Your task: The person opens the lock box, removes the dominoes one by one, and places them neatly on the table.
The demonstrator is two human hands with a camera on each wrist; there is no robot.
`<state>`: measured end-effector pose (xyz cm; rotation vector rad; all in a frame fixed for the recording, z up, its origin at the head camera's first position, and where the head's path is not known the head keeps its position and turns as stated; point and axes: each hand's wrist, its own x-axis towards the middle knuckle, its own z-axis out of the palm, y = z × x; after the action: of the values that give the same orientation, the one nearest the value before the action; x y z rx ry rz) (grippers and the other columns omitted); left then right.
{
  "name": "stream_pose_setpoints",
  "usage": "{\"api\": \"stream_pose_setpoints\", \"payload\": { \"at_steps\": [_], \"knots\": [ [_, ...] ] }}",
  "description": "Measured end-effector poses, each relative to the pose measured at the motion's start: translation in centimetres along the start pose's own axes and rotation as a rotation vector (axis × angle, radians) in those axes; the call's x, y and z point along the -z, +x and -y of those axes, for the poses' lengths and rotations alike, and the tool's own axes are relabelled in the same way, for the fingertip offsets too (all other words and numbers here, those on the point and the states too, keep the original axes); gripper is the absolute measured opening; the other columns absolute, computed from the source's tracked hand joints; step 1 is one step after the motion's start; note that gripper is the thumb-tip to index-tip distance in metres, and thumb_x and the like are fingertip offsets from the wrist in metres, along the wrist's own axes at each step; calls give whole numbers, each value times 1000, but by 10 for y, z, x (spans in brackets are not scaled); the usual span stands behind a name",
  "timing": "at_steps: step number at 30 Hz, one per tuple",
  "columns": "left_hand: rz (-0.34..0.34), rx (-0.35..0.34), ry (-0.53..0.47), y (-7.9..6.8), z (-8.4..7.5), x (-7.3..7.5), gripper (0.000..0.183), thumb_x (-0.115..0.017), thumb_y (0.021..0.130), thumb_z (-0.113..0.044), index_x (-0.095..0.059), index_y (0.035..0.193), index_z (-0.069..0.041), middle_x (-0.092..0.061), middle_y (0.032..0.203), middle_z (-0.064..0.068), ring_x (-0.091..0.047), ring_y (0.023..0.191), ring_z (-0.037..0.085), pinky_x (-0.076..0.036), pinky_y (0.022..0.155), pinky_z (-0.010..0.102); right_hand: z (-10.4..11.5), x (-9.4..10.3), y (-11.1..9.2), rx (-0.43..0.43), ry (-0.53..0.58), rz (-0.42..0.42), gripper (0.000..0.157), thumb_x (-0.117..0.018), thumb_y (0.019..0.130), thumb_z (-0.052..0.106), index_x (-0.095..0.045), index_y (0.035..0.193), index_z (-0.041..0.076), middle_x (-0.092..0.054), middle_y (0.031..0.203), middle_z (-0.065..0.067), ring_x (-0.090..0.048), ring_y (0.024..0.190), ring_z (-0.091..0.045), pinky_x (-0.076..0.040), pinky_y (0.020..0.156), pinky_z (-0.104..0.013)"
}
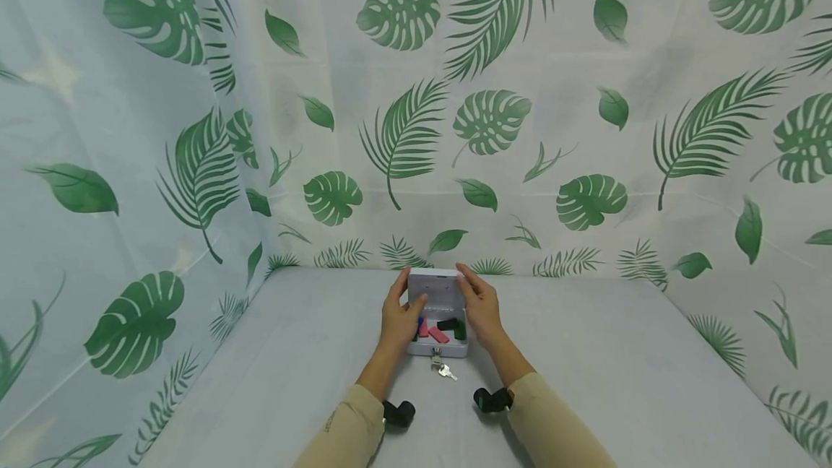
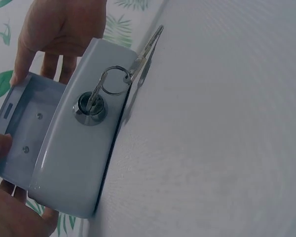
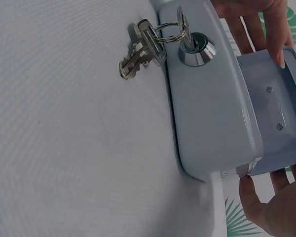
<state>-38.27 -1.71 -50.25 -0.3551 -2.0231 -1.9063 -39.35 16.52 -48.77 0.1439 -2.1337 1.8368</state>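
Note:
A small pale grey metal cash box (image 1: 416, 352) stands on the table with its lid (image 1: 437, 290) raised. My left hand (image 1: 398, 322) grips the lid's left side, thumb (image 3: 275, 37) on its inner face and fingers behind. On the opposite side my right hand (image 1: 482, 309) holds the lid's edge. Inside lie pink pieces (image 1: 438, 335), a black piece (image 1: 447, 324), a green piece (image 1: 460, 331) and a bit of blue (image 1: 420, 322). A key sits in the front lock (image 2: 91, 107), and a ring (image 2: 114, 81) links it to a hanging key (image 1: 445, 373).
The box rests on a pale cloth-covered table (image 1: 312, 352). Leaf-patterned sheets (image 1: 546, 56) hang behind and to the left. Black wrist devices (image 1: 398, 414) stick out below both cuffs, over the near part of the table.

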Motion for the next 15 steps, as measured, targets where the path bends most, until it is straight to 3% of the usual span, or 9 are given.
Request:
{"api": "stream_pose_setpoints", "payload": {
  "at_steps": [2, 5, 8, 15],
  "knots": [
    [4, -3, -2, 1, 1, 1, 68, -69, 99, -7, -40, 160, -15, -49, 159, 12, -42, 150, 35, -43, 116, 61, 1, 0, 0, 4, -13, 9, 45, -54, 109, 39, -58, 150, 22, -53, 158, -1, -57, 128, -25, -54, 99, -34],
    [11, -2, 0, 2, 3, 1, 67, -69, 99, -9, -41, 160, -15, -50, 158, 12, -43, 149, 34, -43, 115, 62, 1, -1, -1, 25, -19, 14, 44, -51, 110, 39, -57, 151, 22, -49, 161, -1, -48, 147, -25, -41, 121, -47],
    [14, 1, 6, 4, 3, 2, 67, -70, 100, -11, -41, 160, -16, -50, 158, 11, -44, 148, 35, -43, 115, 64, 1, -2, -2, 55, -18, 16, 44, -49, 111, 36, -55, 152, 20, -47, 162, -3, -42, 152, -26, -34, 125, -51],
    [14, 20, 23, 7, 1, 4, 66, -71, 99, -15, -43, 159, -17, -51, 158, 11, -45, 148, 35, -44, 113, 64, 1, -5, -3, 54, -37, 11, 46, -48, 112, 36, -51, 155, 21, -45, 164, -3, -39, 154, -26, -32, 126, -50]
  ]
}}
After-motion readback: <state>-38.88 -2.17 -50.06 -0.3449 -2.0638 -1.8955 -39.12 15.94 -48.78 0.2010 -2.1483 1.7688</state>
